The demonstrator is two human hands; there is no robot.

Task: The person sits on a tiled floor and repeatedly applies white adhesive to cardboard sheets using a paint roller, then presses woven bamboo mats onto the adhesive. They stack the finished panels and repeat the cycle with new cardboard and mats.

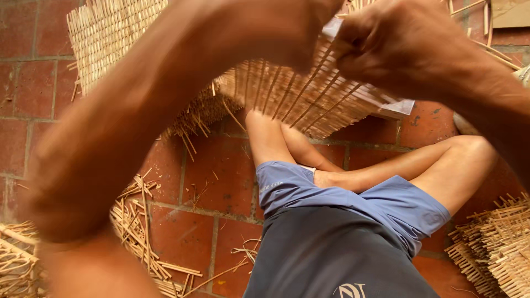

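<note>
Blurred left forearm is filling the near left, left hand (301, 25) closing on the top edge of the woven bamboo panel (287, 94), grip partly hidden. Right hand (395, 47) is fisting tight around loose strips (314, 83) at the panel's upper right. Panel is hanging raised above crossed legs and blue shorts (353, 201). Weave looking mostly done; free ends fanning out unwoven at the lower edge. No containers showing, only scrap strips (138, 226) lying left and stacked mats (497, 245) right on the brick floor (215, 171).
</note>
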